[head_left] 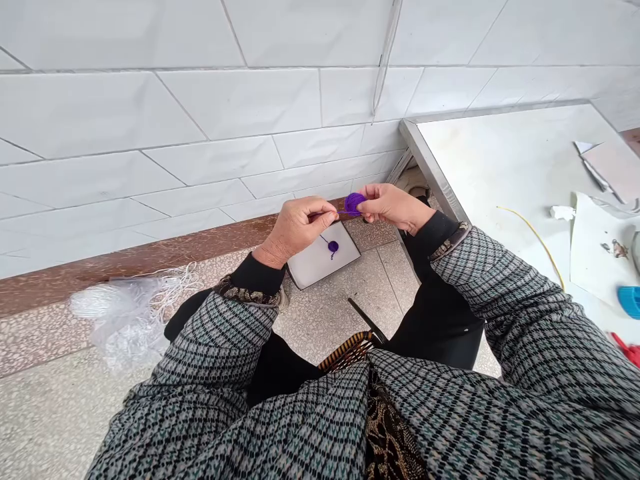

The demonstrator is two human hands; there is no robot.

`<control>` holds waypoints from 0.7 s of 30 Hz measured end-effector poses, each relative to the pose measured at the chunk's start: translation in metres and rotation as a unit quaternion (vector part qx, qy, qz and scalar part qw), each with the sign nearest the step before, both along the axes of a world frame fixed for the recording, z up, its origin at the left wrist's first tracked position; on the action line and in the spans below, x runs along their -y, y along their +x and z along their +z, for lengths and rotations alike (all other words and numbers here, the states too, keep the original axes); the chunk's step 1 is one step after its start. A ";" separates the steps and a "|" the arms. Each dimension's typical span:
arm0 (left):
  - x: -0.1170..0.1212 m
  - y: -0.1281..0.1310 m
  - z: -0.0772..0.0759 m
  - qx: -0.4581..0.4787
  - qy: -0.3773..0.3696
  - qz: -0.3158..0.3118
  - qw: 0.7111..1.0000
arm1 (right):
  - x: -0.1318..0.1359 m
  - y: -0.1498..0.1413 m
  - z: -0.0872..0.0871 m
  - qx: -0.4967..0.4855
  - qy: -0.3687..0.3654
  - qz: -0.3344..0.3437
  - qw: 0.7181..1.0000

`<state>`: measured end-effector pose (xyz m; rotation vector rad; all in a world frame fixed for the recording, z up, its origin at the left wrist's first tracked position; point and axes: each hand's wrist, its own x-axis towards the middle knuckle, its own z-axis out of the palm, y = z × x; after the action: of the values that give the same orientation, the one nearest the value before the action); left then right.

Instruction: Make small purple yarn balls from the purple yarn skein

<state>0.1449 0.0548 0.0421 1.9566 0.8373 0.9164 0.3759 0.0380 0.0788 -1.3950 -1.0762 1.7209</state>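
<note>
A small ball of purple yarn [354, 203] is in the fingers of my right hand [387, 205], held out in front of me. My left hand [304, 228] pinches the purple yarn strand [342, 212] that runs across to the ball. Below the hands, a small dark purple round piece [333, 247] with a short tail lies on a white rectangular board or box lid [323, 259] with dark edges. A thin strand rises from that piece toward my left hand; where it ends is hidden.
White string in a clear plastic bag [133, 320] lies on the floor at left, by the tiled wall [200, 133]. On the right stands a white table [505, 173] with a yellow cord [537, 240], papers [613, 167], a blue lid-like object [629, 300] and something red [625, 348].
</note>
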 end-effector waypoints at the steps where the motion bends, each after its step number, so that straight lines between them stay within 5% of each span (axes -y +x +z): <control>1: 0.000 0.000 0.001 -0.003 0.005 0.007 1.000 | 0.001 -0.001 0.000 0.031 0.012 0.012 0.999; 5: -0.002 0.001 0.006 -0.006 0.006 0.026 1.000 | 0.006 -0.003 0.003 0.084 0.015 0.096 0.992; 9: -0.005 0.007 0.001 -0.003 -0.041 0.047 0.998 | 0.010 -0.002 0.011 0.026 0.014 0.187 0.982; 13: -0.001 0.020 -0.012 0.000 -0.100 0.040 0.994 | 0.008 -0.003 0.014 -0.016 0.044 0.104 0.994; 16: 0.007 0.028 -0.018 -0.014 -0.054 -0.036 0.998 | 0.001 -0.002 0.006 0.003 0.070 0.002 0.998; 19: 0.012 0.028 -0.016 -0.051 0.026 -0.115 0.992 | -0.003 0.000 -0.006 0.118 0.117 -0.033 0.986; 21: 0.010 0.024 -0.011 -0.077 0.057 -0.116 0.989 | -0.002 0.001 -0.009 0.217 0.149 0.009 0.965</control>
<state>0.1692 0.0448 0.0313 2.1924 0.6362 0.6953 0.3772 0.0398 0.0700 -1.6020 -1.5160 1.2208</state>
